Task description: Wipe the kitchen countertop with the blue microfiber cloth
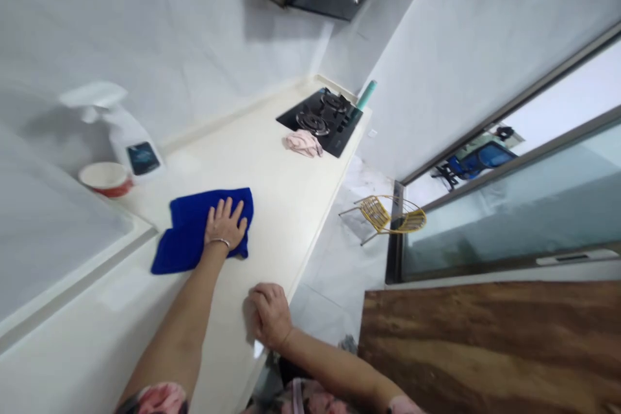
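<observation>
My left hand (224,225) lies flat, fingers spread, pressing on a blue cloth (191,233) that is spread on the cream countertop (272,181). A thin bracelet circles that wrist. My right hand (270,315) rests on the counter's front edge, fingers curled loosely with nothing visible in them. Both forearms reach in from the bottom of the head view.
A white spray bottle (127,136) and a red-rimmed bowl (105,178) stand against the wall at left. A pink rag (305,143) lies beside the black gas hob (323,119). A yellow wire chair (388,215) stands on the floor; a wooden panel (490,343) fills the lower right.
</observation>
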### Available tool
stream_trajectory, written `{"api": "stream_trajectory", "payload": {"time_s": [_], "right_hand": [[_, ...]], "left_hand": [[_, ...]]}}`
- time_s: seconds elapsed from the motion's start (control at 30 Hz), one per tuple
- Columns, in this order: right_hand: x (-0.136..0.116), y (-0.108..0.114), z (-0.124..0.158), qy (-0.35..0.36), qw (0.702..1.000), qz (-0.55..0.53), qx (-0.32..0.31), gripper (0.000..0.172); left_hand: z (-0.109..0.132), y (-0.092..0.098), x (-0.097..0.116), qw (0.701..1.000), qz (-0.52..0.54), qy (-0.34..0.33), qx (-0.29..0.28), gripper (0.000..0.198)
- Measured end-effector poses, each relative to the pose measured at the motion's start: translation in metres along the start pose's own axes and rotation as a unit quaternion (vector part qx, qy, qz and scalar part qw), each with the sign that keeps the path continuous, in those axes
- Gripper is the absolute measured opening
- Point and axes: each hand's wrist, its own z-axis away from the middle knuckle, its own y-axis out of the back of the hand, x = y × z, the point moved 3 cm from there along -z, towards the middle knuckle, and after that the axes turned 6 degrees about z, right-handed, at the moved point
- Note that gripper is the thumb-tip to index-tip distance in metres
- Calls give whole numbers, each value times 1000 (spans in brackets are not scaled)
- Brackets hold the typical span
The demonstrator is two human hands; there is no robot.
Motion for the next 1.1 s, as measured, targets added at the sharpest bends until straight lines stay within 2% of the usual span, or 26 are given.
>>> {"api": "stream_trajectory", "payload": {"time_s": [0.07, 0.17, 0.33, 0.47, 0.67, 0.83, 0.97, 1.03, 1.1], "right_hand": [[3, 0, -2, -7, 999, 14, -32, 58], [9, 1, -4, -29, 996, 23, -76, 57], [8, 7, -8, -32, 994, 24, -99, 50], [6, 11, -9, -30, 995, 25, -87, 45], [6, 14, -9, -30, 995, 26, -86, 45], [5, 17, -8, -19, 997, 16, -70, 45], [3, 17, -6, -20, 999, 16, -48, 43], [2, 16, -5, -15, 999, 12, -43, 43], [1, 15, -5, -12, 999, 7, -42, 45]], "left_hand": [[-4, -6, 4, 1000, 4, -8, 6, 66], [12, -14, 11, 1000, 7, -24, -4, 67], [79, -5, 20, 998, -2, -49, -35, 67], [143, 11, 12, 999, -9, -19, -39, 67], [237, 38, -15, 996, -1, 93, -16, 73], [302, 66, -70, 971, -11, 233, 40, 79], [337, 92, -112, 926, -27, 365, 97, 83], [345, 101, -120, 903, -30, 415, 111, 83], [346, 105, -116, 889, -31, 441, 122, 81]]}}
